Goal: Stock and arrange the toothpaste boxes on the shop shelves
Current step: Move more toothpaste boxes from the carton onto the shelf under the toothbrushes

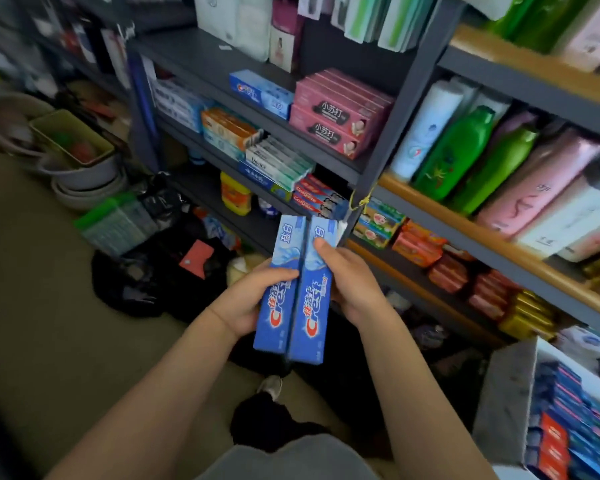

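Note:
Two blue Crest toothpaste boxes are held side by side, long ends pointing away from me, in front of the shelves. My left hand [250, 299] grips the left box [279, 306], thumb across its face. My right hand [350, 282] grips the right box [314, 306], thumb on its upper part. One more blue Crest box [260, 93] lies on a grey shelf [194, 60] beside pink toothpaste boxes [340, 112]. The shelf below carries stacked toothpaste boxes [274, 161] and red Colgate boxes [317, 199].
An open carton [506, 400] at lower right holds several blue and red toothpaste boxes. Bottles [465, 154] and soap packs [420, 244] fill the right shelves. Black bags [153, 282], basins [77, 174] and packets lie on the floor at left. My shoe [271, 386] is below the boxes.

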